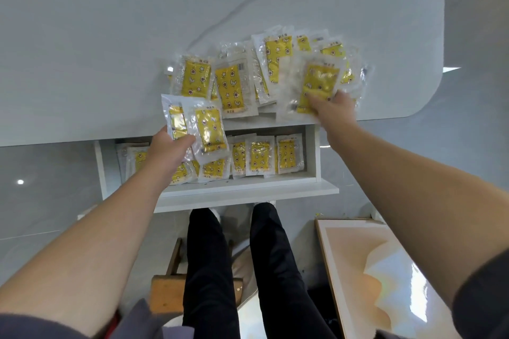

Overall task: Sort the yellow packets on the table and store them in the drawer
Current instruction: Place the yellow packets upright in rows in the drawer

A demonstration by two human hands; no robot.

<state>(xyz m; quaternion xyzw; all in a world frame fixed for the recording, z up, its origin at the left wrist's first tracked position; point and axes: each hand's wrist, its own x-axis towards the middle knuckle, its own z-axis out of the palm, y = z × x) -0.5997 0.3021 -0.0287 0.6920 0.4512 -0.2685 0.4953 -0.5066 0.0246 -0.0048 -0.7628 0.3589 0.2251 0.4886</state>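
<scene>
Glossy grey-white table (110, 49); loose pile of yellow packets (228, 85) near its front edge. Open white drawer (248, 187) just below, a row of packets (286, 154) inside (some overlapping). Left hand (168, 151) pinches two packets (209, 129) above the drawer. Right hand (333, 110) grips one packet (319, 82) at the pile's right.

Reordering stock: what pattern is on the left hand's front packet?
The packet in the left hand: yellow, with small stars and moons; head view.
</scene>
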